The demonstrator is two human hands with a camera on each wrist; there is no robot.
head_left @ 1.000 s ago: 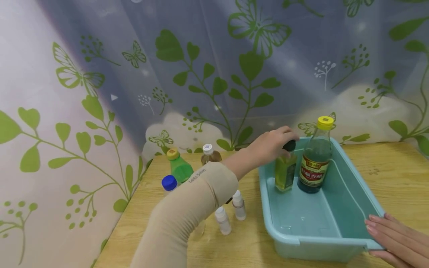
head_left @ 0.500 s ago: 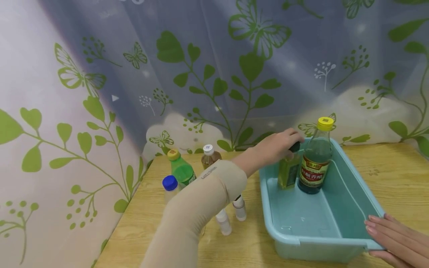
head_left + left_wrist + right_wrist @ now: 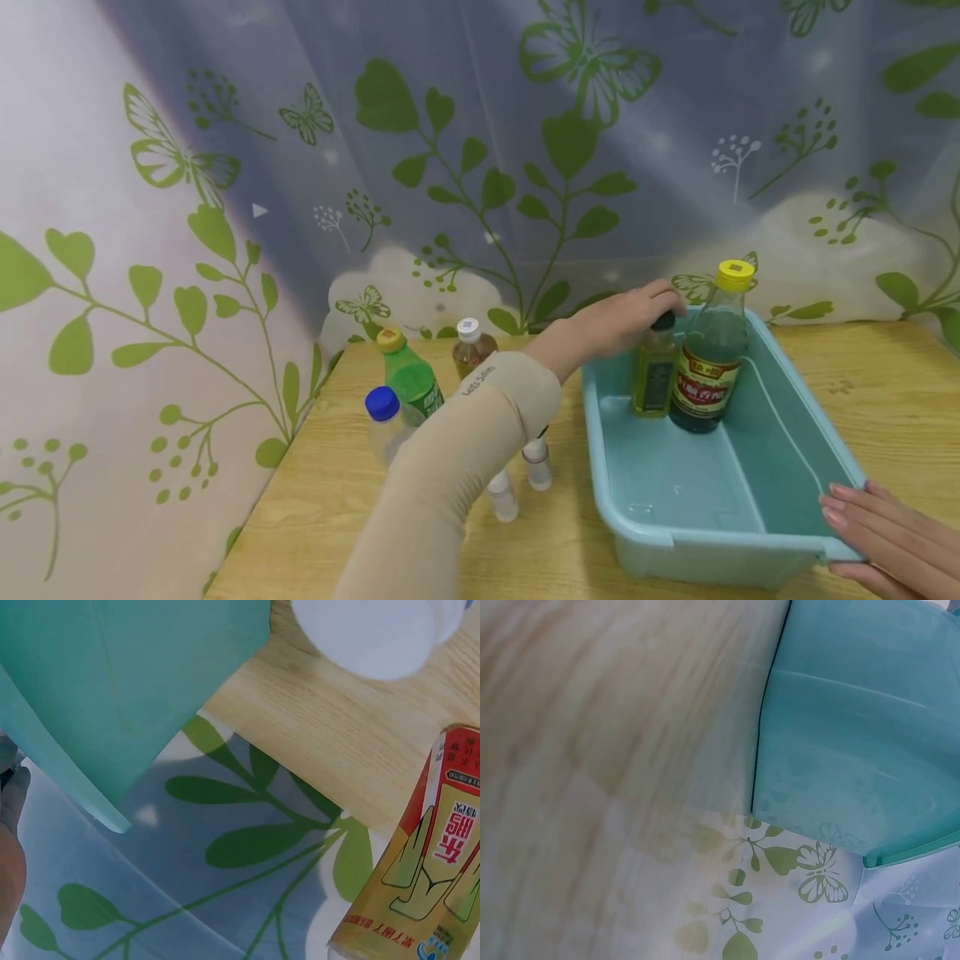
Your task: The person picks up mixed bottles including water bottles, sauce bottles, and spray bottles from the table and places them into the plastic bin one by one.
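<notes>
Teal plastic fills the near right, where our right hand (image 3: 888, 533) lies flat with straight fingers against the near corner of the bin (image 3: 795, 546), steadying it on the wooden worktop (image 3: 885, 392). Left of the bin stand two small white-capped bottles (image 3: 517, 479), then a blue-capped bottle (image 3: 382, 417), a green bottle (image 3: 408, 375) and a brown one (image 3: 471, 346). Further in, our left hand (image 3: 618, 321) grips the black cap of the small oil bottle (image 3: 654, 375). Compared with a second ago, that bottle has gone from tilted and lifted to upright on the bin floor, just beside the tall yellow-capped vinegar bottle (image 3: 712, 358). We judge it placed, with only the letting go left.
</notes>
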